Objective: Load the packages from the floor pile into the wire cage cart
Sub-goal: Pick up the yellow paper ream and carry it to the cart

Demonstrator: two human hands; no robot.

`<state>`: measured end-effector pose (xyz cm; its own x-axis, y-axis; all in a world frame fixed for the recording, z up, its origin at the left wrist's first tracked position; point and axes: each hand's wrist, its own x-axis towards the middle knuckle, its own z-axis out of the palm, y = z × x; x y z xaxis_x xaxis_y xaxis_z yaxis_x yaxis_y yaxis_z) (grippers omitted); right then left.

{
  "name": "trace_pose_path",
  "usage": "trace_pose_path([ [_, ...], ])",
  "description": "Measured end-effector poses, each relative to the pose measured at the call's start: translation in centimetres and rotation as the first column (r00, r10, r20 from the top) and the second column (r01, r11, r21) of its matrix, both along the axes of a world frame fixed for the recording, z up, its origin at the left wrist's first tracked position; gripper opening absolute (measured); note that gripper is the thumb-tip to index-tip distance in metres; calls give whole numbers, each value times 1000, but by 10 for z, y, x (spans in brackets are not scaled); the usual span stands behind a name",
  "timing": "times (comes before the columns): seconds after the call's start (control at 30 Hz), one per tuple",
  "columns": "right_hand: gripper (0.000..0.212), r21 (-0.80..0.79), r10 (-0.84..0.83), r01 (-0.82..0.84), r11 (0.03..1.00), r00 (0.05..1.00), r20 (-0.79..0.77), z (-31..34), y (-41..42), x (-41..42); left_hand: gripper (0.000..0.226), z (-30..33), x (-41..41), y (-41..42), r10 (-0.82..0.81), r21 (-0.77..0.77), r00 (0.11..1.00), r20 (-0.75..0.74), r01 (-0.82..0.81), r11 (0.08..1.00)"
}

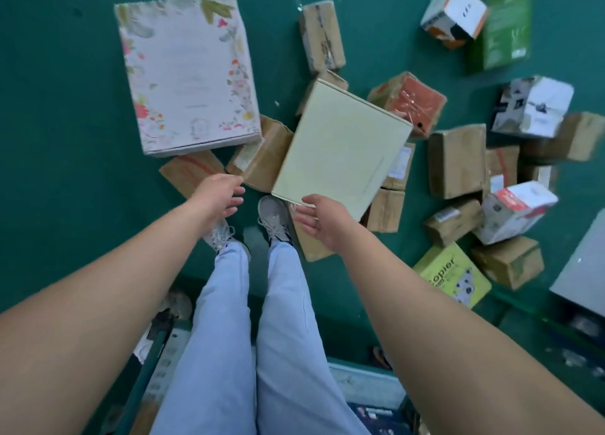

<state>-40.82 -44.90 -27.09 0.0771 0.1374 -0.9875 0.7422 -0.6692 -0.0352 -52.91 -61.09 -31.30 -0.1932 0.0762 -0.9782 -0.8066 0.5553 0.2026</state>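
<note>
- Nearest: pale blue trousers [262,336] and grey lace-up shoes [273,218] on green floor [65,140].
- Left hand [219,195] extended over the shoes, fingers loosely spread, grasping nothing.
- Right hand [319,220] extended palm up, fingers straight, at the near corner of a plain cream box [343,150]; contact with the box not determinable.
- Cream box tilted, lying atop brown taped cartons [265,154] of the floor pile; no writing legible on its top.
- Lower right: yellow-green box [448,272], partial print "opier" readable.
- Further right: white box with red band [514,210], more brown cartons [456,159], shipping labels blurred and unreadable.
- Left of pile: large white box with floral border [186,74], flat on floor, centre text too faint to read.
- Farthest: orange-topped carton [414,99], white printed box [532,105], white-and-orange box [455,9], green package [507,25]; print illegible.
</note>
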Motion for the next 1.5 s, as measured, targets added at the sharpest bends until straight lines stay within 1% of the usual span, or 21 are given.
trace_pose_path([
  [0.07,50,-9,-44,44,999,999,-23,-10,14,14,20,-13,11,21,-51,1,999,14,51,999],
  [0.1,49,-25,-62,61,998,998,-26,-12,18,18,21,-15,16,29,-66,6,998,21,66,998],
  [0.17,39,-53,-124,123,991,992,-33,-15,25,27,22,-18,29,42,-114,24,993,26,113,993],
  [0.2,36,-41,-151,150,988,988,-28,-16,33,36,21,-21,39,55,-148,32,989,26,147,989],
  [0.3,36,-10,-151,151,988,988,-22,-22,43,57,19,-26,65,73,-212,35,977,36,211,977],
  [0.37,30,-17,-173,172,985,985,-19,-25,47,72,21,-32,80,83,-254,37,966,40,253,967],
  [0.6,35,-17,-282,282,959,959,-10,-47,76,132,21,-61,122,112,-392,32,918,64,391,920],
  [0.77,28,-4,-374,374,928,927,-17,-52,103,169,17,-63,150,138,-491,34,869,56,490,871],
  [0.87,33,18,-415,415,910,910,-19,-46,113,185,19,-53,161,156,-535,58,844,46,532,845],
  [0.97,34,54,-443,444,895,896,-33,-29,117,194,23,-32,164,171,-613,106,790,-4,610,786],
  [1.1,34,95,-506,511,854,859,-76,2,114,203,20,9,165,189,-591,119,806,-44,591,798],
  [1.27,36,43,-541,549,834,831,-130,44,89,213,21,63,164,191,-591,123,803,-74,595,794],
  [1.4,34,39,-575,587,808,802,-164,65,84,236,22,85,175,200,-610,100,786,-101,619,779],
  [1.5,29,62,-609,623,779,777,-156,74,94,269,26,94,205,218,-648,91,757,-83,653,752],
])
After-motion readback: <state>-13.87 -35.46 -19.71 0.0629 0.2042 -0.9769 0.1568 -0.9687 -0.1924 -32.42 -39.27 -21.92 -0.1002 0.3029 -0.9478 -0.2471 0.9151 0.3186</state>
